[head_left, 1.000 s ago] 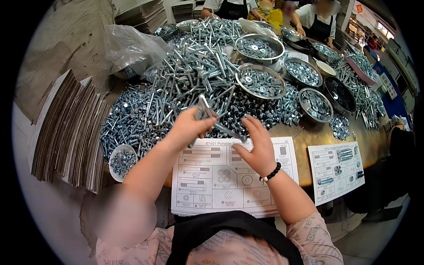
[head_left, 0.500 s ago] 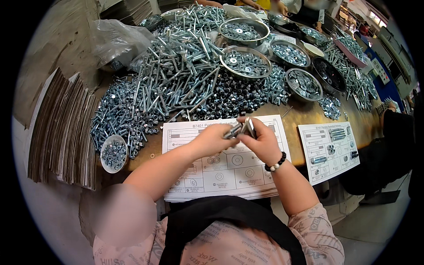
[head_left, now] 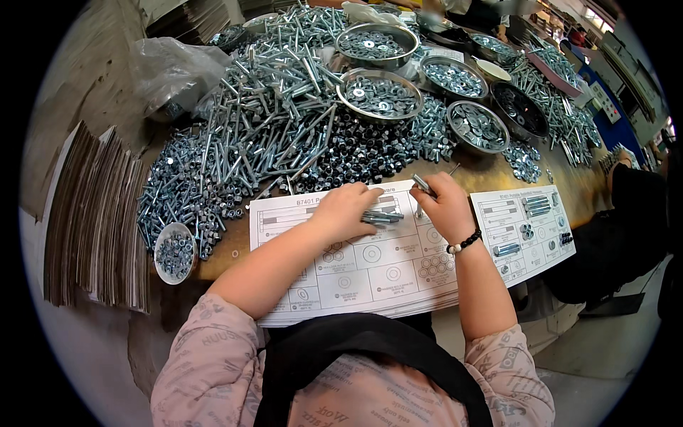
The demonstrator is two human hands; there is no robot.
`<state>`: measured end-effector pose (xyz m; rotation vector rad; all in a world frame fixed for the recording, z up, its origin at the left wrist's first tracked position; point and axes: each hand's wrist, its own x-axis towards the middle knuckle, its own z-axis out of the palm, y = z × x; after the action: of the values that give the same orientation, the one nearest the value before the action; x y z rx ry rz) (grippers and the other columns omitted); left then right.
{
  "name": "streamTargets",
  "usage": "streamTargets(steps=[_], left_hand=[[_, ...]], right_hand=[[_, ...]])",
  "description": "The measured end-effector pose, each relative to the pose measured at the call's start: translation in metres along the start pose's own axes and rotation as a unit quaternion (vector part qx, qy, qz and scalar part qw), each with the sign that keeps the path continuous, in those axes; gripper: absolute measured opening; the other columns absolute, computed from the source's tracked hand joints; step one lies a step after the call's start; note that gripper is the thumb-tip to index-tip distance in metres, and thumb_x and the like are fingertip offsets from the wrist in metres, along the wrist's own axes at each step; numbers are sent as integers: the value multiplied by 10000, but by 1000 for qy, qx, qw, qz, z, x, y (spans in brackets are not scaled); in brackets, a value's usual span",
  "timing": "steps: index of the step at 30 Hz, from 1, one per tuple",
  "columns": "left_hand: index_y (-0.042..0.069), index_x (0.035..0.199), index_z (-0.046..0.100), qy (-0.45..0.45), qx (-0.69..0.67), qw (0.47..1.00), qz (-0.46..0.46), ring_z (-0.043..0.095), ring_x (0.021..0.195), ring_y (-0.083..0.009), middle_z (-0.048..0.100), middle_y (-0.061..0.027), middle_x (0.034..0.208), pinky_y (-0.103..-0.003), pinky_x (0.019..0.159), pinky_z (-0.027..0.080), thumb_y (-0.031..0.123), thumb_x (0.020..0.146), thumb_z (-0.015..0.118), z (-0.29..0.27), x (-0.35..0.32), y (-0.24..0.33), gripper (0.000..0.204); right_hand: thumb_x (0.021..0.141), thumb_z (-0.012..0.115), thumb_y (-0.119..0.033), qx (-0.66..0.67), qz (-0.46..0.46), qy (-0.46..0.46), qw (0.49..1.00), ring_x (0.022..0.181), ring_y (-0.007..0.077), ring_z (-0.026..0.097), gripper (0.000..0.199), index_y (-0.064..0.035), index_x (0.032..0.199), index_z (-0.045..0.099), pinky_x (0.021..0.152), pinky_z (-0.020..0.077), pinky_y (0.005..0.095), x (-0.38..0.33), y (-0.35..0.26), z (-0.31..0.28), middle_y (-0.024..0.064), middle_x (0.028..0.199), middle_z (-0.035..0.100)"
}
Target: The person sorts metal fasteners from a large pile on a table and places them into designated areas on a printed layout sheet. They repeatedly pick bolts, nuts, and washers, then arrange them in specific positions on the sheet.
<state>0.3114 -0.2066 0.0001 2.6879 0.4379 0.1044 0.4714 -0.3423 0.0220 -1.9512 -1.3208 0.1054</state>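
My left hand [head_left: 344, 212] is over a white printed sheet [head_left: 341, 285] with diagrams of fasteners, its fingers and thumb closed round the ends of several silver bolts [head_left: 384, 217] near the sheet's top. To the right, my right hand [head_left: 448, 208], with a black and white bead bracelet [head_left: 465, 242] at the wrist, pinches silver bolts [head_left: 424, 184] over the sheet's upper right. Their lower ends are partly hidden by the fingers. A second printed sheet [head_left: 487, 267] at the right has bolts [head_left: 536, 206] and nuts lying on it.
Behind the sheets spreads a large heap of bolts [head_left: 267, 114], with black-ringed nuts [head_left: 356, 153] in front. Metal bowls [head_left: 380, 117] hold washers. A white bowl of nuts [head_left: 175, 276] stands at the left edge, beside stacked cardboard [head_left: 96, 228]. Another person's arm [head_left: 617, 181] shows far right.
My hands were together over the sheet with bolts between them. They have moved apart: left hand low over the sheet with bolts, right hand to the right with others.
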Motion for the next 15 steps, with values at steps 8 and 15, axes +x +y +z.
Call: streamTargets(steps=[8,15], left_hand=[[77,1095,556,30,38,999,14,506,1009,-271,540,-86,1060,-363,850,420,273,660,717,-7,-40,-31,503],[65,1037,561,49,-46,998,18,529,976,-266,526,-98,1069,-363,826,441,240,691,694,4,-43,-30,411]], right_hand=[[788,615,-180,53,52,-96,993,720,275,547,214,-16,920,574,630,423,350,12,-1,18,126,783,574],[776,626,-155,60,23,-88,994,739,286,562,228,-13,950,585,645,441,342,11,4,25,135,817,593]])
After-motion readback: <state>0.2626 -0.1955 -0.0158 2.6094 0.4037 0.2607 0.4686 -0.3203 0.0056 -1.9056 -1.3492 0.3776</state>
